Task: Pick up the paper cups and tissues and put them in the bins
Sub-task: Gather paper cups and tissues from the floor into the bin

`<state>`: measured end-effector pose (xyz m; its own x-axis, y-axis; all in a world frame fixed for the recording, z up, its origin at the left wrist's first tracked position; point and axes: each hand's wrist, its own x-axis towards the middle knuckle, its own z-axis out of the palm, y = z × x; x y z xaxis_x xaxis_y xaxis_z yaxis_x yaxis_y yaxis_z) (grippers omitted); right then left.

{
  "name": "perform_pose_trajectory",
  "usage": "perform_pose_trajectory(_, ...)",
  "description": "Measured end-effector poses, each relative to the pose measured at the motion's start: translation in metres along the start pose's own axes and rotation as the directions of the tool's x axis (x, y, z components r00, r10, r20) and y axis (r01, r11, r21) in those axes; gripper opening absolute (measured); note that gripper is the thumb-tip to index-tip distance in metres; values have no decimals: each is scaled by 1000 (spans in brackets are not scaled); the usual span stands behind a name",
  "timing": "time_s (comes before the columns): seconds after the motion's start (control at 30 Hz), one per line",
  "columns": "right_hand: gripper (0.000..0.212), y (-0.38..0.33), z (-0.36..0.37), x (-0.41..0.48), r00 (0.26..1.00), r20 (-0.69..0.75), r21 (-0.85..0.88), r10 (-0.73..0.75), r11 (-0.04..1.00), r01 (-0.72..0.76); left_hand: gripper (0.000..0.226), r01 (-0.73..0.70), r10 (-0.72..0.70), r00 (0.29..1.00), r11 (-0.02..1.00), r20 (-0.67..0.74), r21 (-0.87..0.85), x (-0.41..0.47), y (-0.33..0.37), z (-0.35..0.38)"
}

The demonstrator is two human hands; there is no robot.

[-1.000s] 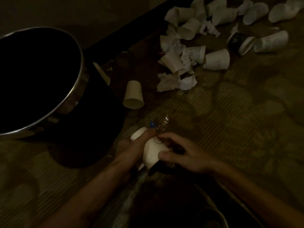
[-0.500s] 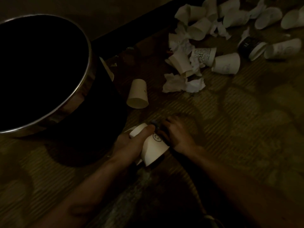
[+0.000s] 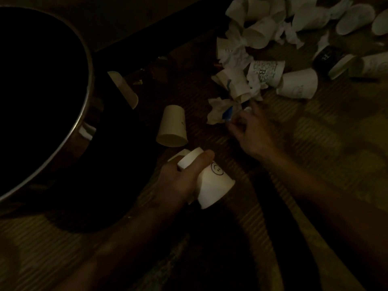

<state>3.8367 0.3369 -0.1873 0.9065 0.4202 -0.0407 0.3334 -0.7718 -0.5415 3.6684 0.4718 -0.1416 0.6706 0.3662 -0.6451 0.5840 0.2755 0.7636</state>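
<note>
My left hand grips a white paper cup with a smiley face drawn on it; a second cup seems nested behind it. My right hand is further out on the carpet, its fingers curled round a small blue-tipped item, right beside a crumpled tissue. A loose paper cup lies mouth-down between my hands and the big black bin with a metal rim at the left. Several more cups and tissues are heaped at the upper right.
Another cup leans against the bin's side. A dark cup with a white lid lies among the heap. Patterned carpet runs to the right, and a dark strip crosses the top. The light is very dim.
My right hand closed on the small blue-tipped item beside the held cup and carried it forward to the crumpled tissue. My left hand kept its grip on the cup. The view shifted closer.
</note>
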Motion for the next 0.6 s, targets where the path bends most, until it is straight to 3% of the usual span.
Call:
perform_pose_trajectory(0.13,17,6,18,10,992,107,-25,-65,997,68,62,-26,26,1000,1000,2,-13,11,-4,-6)
perform_pose_trajectory(0.23,13,11,22,8,996,37,-8,-80,997,80,60,-18,18,1000,1000,-5,-7,14,-10,-10)
perform_pose_trajectory(0.33,13,12,20,1,1000,-13,75,9,997,-8,62,-7,8,1000,1000,-27,10,13,-8,-9)
perform_pose_trajectory(0.4,14,12,17,-6,995,25,141,99,985,-102,52,-14,15,1000,999,-20,46,10,-2,-7)
perform_pose_trajectory(0.5,17,6,2,-20,979,88,294,186,934,-204,45,-97,86,992,987,87,127,-7,10,-2)
perform_pose_trajectory(0.6,29,-15,-36,-30,982,86,537,168,823,-188,50,-228,166,944,953,284,199,-35,40,4)
